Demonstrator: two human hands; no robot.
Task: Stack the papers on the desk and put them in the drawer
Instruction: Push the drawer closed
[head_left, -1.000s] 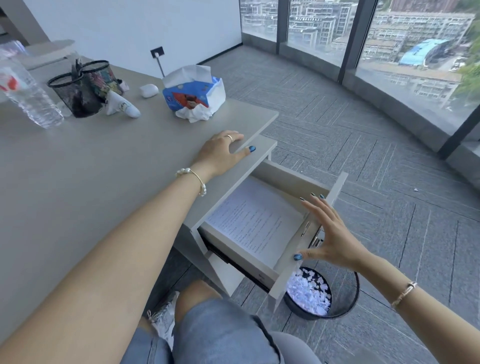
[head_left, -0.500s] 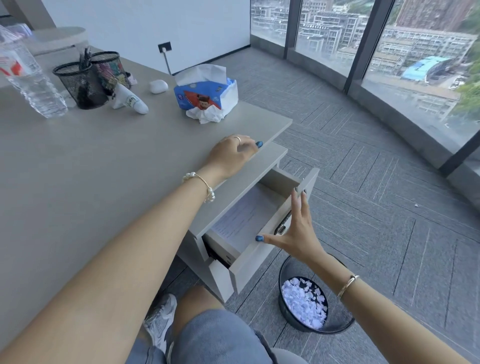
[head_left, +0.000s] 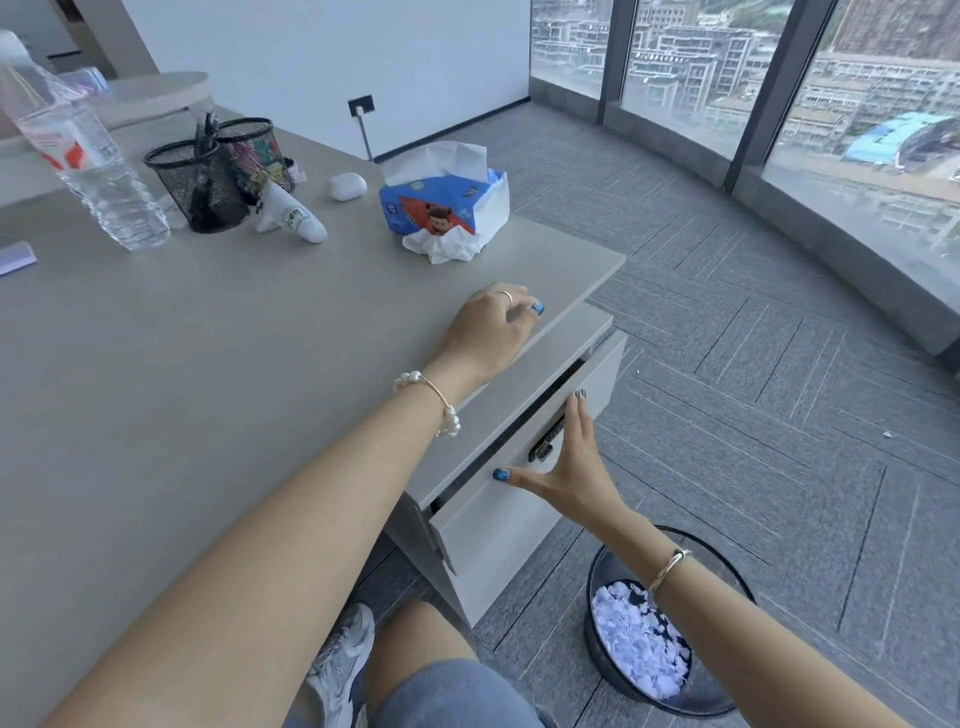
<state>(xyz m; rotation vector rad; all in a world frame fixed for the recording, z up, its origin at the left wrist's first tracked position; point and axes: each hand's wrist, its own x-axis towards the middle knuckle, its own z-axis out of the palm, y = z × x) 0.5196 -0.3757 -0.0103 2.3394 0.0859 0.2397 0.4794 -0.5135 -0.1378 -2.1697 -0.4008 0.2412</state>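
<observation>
**Drawer nearly shut**

The right hand (head_left: 563, 467) presses flat, fingers spread and holding nothing, against the drawer (head_left: 511, 499) front, beside its handle. Only a narrow dark gap remains under the table (head_left: 182, 364). The drawer's front runs away from the viewer; closing means pushing leftward. The left hand (head_left: 491, 327) rests curled on the table edge, empty. The papers are hidden.

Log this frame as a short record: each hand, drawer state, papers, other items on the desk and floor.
left hand: resting on the desk edge, holding nothing
right hand: open palm flat against the drawer front
drawer: nearly shut, a narrow gap left
papers: none visible
on desk: water bottle, two mesh pen cups, tissue pack
on floor: bin with paper scraps
</observation>
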